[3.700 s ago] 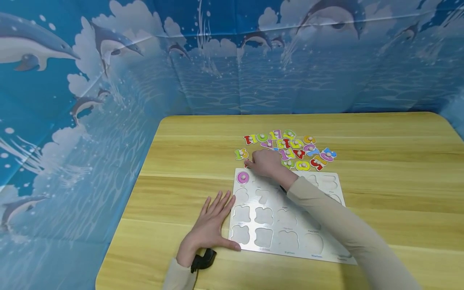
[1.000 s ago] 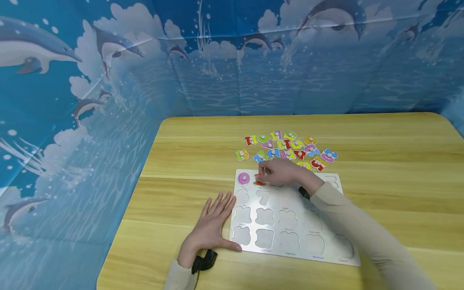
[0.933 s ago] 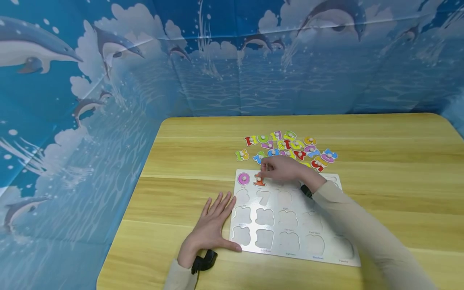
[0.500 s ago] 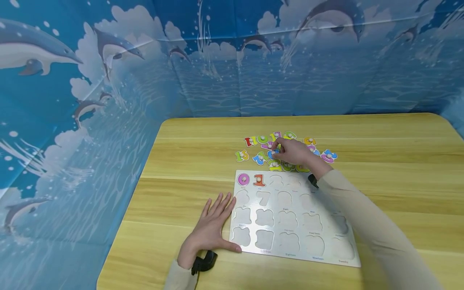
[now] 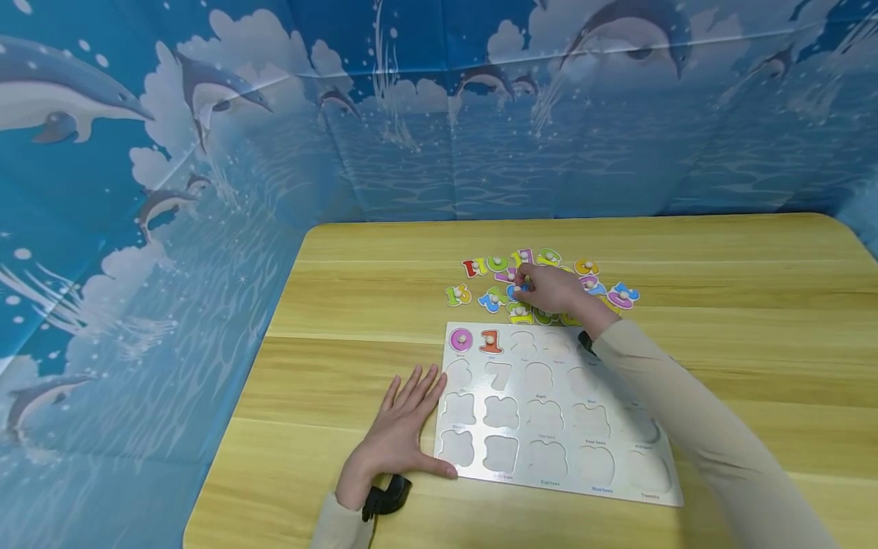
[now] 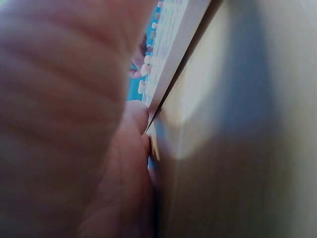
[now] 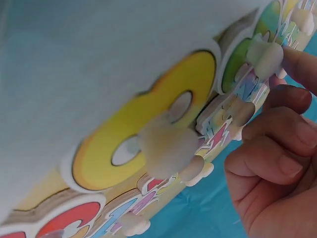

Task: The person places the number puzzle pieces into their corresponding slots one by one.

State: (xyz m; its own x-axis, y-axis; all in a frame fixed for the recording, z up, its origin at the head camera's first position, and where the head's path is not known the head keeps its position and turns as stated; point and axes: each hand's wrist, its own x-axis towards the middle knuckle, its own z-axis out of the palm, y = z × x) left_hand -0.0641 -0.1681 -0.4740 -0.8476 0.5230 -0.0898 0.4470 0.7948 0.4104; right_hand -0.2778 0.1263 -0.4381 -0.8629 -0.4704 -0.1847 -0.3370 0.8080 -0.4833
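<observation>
In the head view, my left hand lies with spread fingers at the left edge of the white number puzzle board, thumb at its lower corner. Its palm and thumb fill much of the left wrist view. A purple 0 and a red 1 sit in the top row. My right hand reaches past the board into the loose number pieces, thumb and index finger at the knob of a blue number piece. In the right wrist view, its other fingers curl beside white knobs.
Several colourful knobbed number pieces crowd behind the board, among them a green-orange 16, a red-yellow 11 and a blue-purple piece. A yellow 8 looms close in the right wrist view. A dolphin-print cloth hangs behind the wooden table.
My right hand placed the red 1 in the top row, let go, and moved back to the loose pieces. Over the last half second it hardly moved. The left hand stayed put.
</observation>
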